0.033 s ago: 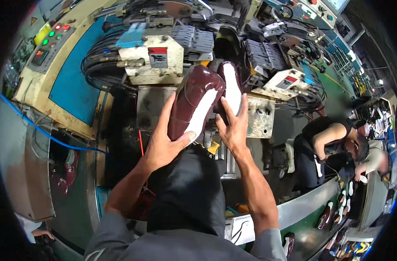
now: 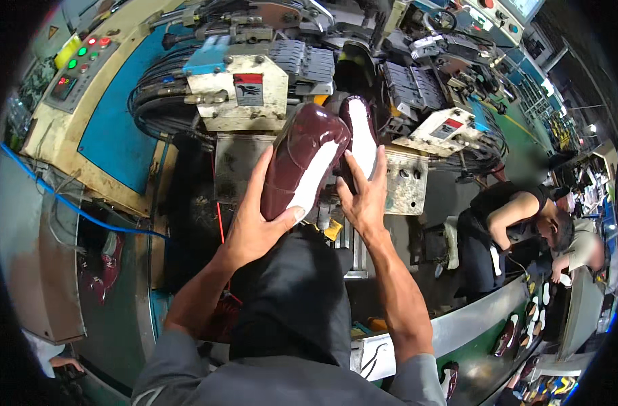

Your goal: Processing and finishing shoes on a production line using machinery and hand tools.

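My left hand [image 2: 250,227] is closed around a glossy dark maroon shoe upper [image 2: 292,159], thumb on the white strip along its underside. Right beside it stands a second maroon shoe upper [image 2: 355,111], also with a white underside and with its toe pointing away from me. My right hand [image 2: 366,199] grips the heel end of this second one, fingers spread along its sides. Both uppers are side by side and seem to touch. They are in front of a machine [image 2: 255,91] with ridged metal blocks to the left and right. My fingers' undersides are hidden.
A control panel [image 2: 77,74] with lit buttons stands at the far left. Black hoses [image 2: 146,101] bunch beside the machine. A blue hose [image 2: 72,206] runs along the left. To the right a person [image 2: 508,230] bends over a bench. Several shoes [image 2: 505,335] lie at lower right.
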Motion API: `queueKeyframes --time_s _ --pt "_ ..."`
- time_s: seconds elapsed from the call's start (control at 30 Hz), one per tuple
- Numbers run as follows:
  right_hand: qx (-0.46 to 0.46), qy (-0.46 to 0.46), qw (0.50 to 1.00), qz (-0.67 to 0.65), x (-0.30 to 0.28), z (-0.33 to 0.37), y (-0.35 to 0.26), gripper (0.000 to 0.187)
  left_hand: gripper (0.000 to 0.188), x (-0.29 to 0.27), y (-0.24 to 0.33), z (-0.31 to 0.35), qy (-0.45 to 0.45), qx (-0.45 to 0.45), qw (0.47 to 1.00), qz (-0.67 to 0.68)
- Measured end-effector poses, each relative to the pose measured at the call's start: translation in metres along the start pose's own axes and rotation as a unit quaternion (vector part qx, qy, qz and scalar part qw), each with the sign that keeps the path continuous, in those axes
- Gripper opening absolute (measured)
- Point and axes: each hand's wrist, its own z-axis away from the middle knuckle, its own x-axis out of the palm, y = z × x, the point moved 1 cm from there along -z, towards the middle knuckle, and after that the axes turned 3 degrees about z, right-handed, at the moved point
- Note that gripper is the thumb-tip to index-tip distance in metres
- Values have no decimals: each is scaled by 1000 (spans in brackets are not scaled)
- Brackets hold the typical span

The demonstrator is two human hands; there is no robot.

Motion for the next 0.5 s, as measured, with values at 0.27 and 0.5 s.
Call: queueKeyframes --time_s 0.27,0.5 --pt "-63 -9 995 72 13 19 -37 78 106 -2 -14 39 -1 -18 997 74" --pt "-74 -1 993 96 32 19 -28 81 98 19 -45 72 -43 -163 864 475"
